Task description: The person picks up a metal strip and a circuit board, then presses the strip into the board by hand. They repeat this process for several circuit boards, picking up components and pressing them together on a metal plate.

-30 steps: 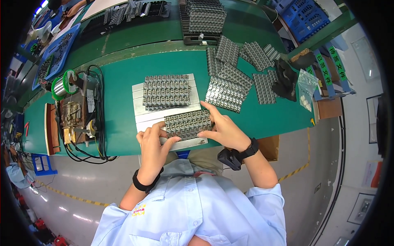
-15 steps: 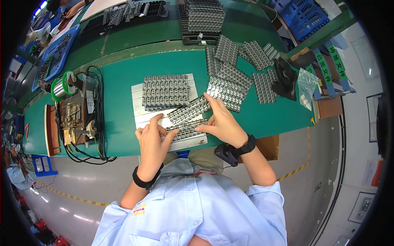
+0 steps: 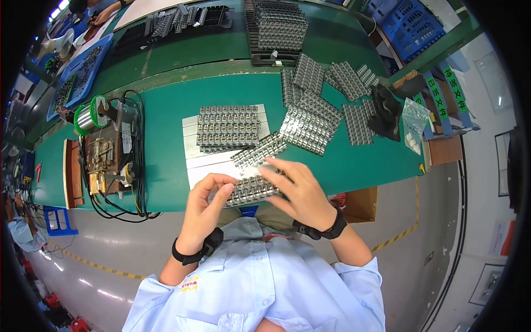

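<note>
A narrow panel [image 3: 251,190] covered in rows of small shiny metal parts lies at the near edge of a white slotted board [image 3: 191,149]. Its left end is pinched between the thumb and fingers of my left hand [image 3: 206,203]. Over its right end, my right hand [image 3: 300,191] has its fingers apart; whether a fingertip touches the panel is unclear. Just beyond, a second narrow panel [image 3: 260,150] rests at a slant. Behind that, a stack of similar panels [image 3: 228,127] sits on the white board.
Loose panels [image 3: 312,119] spread over the green mat to the right, beside a black cloth [image 3: 384,113] and a clear bag [image 3: 414,124]. At left stand a solder wire spool [image 3: 92,116] and a fixture [image 3: 105,155] with black cables. A tall panel stack [image 3: 279,30] stands behind.
The near panel has come a little closer to my body. My right hand has drawn back from the slanted panel and its fingers have spread. The whole view has shifted slightly.
</note>
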Motion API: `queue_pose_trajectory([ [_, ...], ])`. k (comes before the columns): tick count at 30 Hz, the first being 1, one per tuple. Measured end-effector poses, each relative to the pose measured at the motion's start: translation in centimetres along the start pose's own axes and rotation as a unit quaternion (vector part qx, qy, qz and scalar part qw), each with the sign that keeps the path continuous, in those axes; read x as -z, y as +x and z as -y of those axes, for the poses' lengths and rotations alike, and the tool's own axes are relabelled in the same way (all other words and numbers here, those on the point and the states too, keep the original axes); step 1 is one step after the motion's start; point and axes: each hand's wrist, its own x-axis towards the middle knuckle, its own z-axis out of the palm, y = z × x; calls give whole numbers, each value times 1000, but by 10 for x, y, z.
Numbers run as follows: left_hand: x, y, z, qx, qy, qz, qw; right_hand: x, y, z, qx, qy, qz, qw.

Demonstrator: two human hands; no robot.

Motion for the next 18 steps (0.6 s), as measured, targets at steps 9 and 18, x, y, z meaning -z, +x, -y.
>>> queue_pose_trajectory([
  [9, 56, 71, -28, -96, 58, -25, 993, 8, 6, -28, -92, -3, -48, 995],
  [18, 53, 100, -22, -120, 394, -54, 910, -10, 26, -59, 60, -229, -2, 972],
])
